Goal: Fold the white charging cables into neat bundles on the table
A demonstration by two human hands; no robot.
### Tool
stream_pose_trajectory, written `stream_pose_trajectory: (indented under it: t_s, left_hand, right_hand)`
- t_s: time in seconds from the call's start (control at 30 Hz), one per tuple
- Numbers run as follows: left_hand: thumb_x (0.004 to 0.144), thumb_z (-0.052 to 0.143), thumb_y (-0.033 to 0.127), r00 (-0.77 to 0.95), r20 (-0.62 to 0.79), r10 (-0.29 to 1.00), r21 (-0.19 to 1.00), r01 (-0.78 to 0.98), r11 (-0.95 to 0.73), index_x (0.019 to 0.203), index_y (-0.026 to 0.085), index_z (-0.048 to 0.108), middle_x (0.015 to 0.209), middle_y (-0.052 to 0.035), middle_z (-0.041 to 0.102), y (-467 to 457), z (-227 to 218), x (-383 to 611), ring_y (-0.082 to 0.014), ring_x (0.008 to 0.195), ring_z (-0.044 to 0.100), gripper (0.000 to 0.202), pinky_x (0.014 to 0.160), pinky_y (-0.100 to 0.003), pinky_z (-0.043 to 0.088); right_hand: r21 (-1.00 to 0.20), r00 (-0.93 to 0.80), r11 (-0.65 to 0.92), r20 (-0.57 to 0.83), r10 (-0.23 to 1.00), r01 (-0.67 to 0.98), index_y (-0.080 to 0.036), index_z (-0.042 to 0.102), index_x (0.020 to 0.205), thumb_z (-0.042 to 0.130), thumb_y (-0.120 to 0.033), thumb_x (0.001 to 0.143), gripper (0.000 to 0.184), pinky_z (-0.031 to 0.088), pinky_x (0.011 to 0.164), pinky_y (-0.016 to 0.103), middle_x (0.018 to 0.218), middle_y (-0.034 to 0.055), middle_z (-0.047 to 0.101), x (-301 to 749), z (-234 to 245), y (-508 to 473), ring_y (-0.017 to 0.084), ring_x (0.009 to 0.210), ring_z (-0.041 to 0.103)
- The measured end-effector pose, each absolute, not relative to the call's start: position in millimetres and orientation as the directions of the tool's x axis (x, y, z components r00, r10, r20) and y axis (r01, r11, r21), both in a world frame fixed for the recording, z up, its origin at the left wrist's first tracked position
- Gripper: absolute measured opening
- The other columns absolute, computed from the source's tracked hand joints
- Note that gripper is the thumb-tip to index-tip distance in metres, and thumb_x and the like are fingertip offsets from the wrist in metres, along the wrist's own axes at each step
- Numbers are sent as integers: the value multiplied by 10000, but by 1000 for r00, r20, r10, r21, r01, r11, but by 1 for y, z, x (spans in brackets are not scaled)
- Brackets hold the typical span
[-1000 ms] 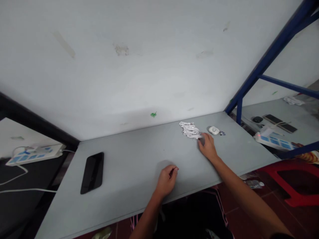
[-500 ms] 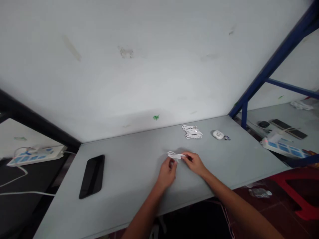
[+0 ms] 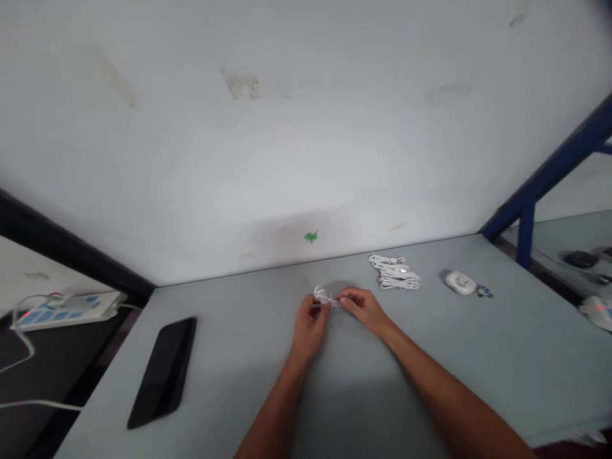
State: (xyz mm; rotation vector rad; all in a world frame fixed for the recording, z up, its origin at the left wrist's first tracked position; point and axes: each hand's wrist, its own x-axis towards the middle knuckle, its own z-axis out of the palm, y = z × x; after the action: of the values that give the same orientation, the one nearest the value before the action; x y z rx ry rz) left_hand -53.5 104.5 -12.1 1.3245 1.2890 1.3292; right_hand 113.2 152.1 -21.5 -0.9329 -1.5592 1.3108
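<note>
Left hand: fingers closed on cord at its bunched middle
Right hand: fingertips pinched together at a strand
Cord: between both, over desk; likely light, limp, hardly fragile; best pinched where bunched

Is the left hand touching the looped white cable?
Touching. The head view shows the left hand pinching the looped white cable, its loops sticking out beyond the fingers.

A looped white cable is pinched between both hands.
</note>
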Motion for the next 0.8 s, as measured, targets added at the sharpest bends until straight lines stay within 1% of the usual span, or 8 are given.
stream_pose_trajectory:
  t_s: [0.07,0.13,0.33,0.4,0.5,0.63,0.7,0.8]
  left_hand:
    - [849,653,476,-40,126,991,987,107,-121,891,177,636,898,-52,690,103,-13,-52,-177,848,627,303,790,-286,481]
    - [843,668,468,-12,110,994,988,113,-108,898,174,644,905,-62,704,102,-13,-50,-186,864,636,300,818,-305,485]
    - [802,724,432,-54,75,996,997,2,-75,1056,188,610,995,-78,724,101,-8,-49,-200,925,663,370,853,-328,497]
    - [812,708,443,-27,70,997,997,20,-70,1039,175,639,978,-80,725,101,-6,-50,-194,902,661,358,837,-322,498]
    - [814,696,466,-2,26,1000,999,38,-26,947,149,655,858,-59,702,102,-3,-53,-165,774,638,346,726,-285,494]
    - [753,747,477,1,-50,999,995,-84,50,869,138,626,755,-28,657,104,-6,-58,-138,670,600,378,636,-254,468]
    - [740,756,471,-10,-87,996,981,-173,84,866,138,627,744,-24,649,105,-9,-58,-134,652,593,379,629,-254,465]
    - [736,763,448,-37,-134,990,952,-281,118,868,137,642,747,-28,651,105,-12,-57,-129,644,588,359,632,-255,468]
  right_hand:
    - [-990,-380,136,141,914,-41,-204,736,896,677,-516,843,322,506,708,303,845,45,714,112,-21,150,183,778,635]
    - [-993,-415,85,113,903,-87,-210,738,950,698,-497,830,314,519,743,313,896,46,731,112,-19,149,186,812,654]
    - [-998,-475,23,51,878,-65,-192,737,958,733,-448,788,307,507,636,274,872,39,732,116,-16,152,153,702,627]
    - [-998,-442,51,58,895,-29,-193,734,936,716,-415,799,262,510,629,277,845,37,727,114,-16,152,151,681,622]
    - [-967,-342,242,202,918,78,-208,725,857,666,-332,844,138,521,657,295,806,34,710,108,-18,147,163,700,623]
    - [-742,-268,622,565,781,248,-255,740,860,618,-210,878,131,530,805,367,942,66,691,102,-18,136,211,904,620]
    - [-640,-265,701,650,712,314,-280,748,863,615,-188,882,163,531,800,371,971,71,669,102,-18,133,218,926,600]
    - [-584,-298,737,677,673,340,-293,746,850,607,-172,884,188,527,772,365,959,66,654,103,-17,131,212,890,587]
